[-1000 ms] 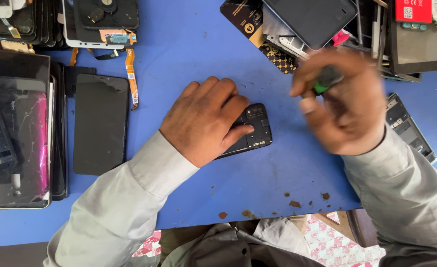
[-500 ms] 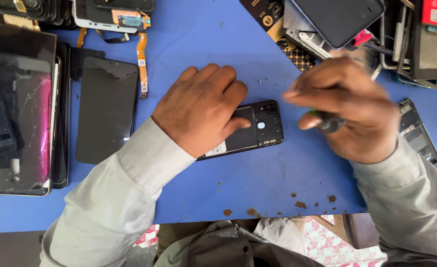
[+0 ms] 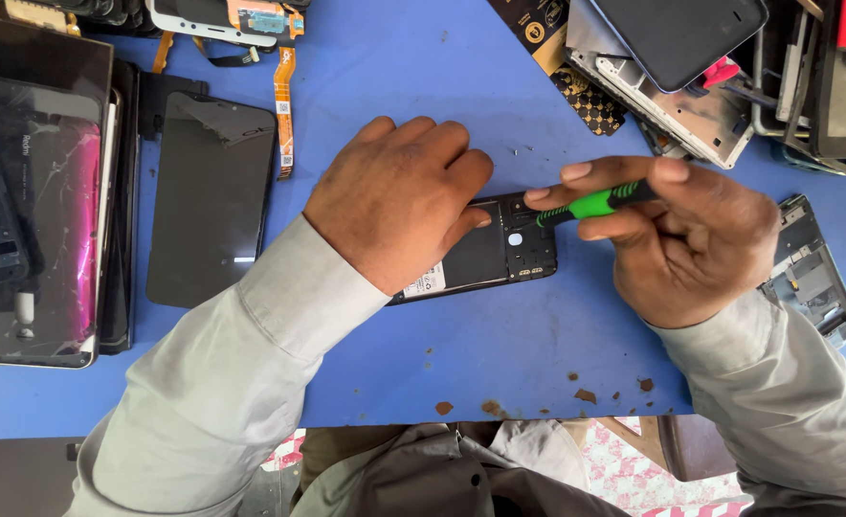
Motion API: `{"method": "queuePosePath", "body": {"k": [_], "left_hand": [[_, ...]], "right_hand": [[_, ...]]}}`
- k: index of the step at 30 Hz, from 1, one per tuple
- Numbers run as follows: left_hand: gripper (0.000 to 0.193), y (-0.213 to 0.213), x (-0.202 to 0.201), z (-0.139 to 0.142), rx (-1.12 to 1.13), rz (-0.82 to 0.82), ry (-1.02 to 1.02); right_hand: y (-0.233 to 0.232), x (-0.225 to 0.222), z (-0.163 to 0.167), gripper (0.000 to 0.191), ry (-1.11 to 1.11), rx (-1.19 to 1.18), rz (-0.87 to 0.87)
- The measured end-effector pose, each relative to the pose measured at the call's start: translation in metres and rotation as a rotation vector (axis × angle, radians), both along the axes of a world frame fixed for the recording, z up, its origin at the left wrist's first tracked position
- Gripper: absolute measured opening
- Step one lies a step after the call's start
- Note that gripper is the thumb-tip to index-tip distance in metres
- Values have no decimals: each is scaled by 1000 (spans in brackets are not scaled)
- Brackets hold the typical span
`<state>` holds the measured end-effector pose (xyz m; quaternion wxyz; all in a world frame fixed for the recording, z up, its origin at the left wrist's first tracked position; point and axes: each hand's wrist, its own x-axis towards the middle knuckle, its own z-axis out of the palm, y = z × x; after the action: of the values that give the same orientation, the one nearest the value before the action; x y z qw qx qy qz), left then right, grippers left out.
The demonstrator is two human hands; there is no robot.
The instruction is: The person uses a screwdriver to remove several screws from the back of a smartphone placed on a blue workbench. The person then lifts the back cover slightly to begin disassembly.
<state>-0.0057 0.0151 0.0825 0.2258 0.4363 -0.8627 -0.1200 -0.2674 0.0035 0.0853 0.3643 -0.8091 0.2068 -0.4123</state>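
The blue tabletop (image 3: 385,96) spreads under everything, crowded at its edges: a stack of cracked display panels (image 3: 31,191) on my far left, a loose black screen (image 3: 211,206) beside it, an orange flex cable (image 3: 282,105) above, and bare phone frames (image 3: 691,110) piled at the top right. In the middle lies the opened phone (image 3: 495,254), back cover off, its dark inner plate and camera end exposed. My left hand (image 3: 399,206) lies flat and spread over its lower half, pinning it to the tabletop. My right hand (image 3: 686,239) is closed around a green-handled screwdriver (image 3: 590,204), fingers pinched on the shaft, tip set at the phone's upper corner. I judge the teardown early: the cover is gone, but the inner plate sits in place with its screws left to do.
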Motion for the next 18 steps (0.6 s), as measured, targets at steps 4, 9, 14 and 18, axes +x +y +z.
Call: {"method": "queuePosePath", "body": {"k": [4,9,14,18], "left_hand": [[29,0,0,-1,-7,-1,-24],[27,2,-1,-1,-6,1,-23],[26,2,0,0,0,8,-18],[25,1,-2,0,6,11,-19]], "right_hand": [[0,0,0,79,-8,-17,9],[0,6,1,80,16,9,50],[6,9,7,83,57,40,34],[4,10,11,71,97,-39,22]]}}
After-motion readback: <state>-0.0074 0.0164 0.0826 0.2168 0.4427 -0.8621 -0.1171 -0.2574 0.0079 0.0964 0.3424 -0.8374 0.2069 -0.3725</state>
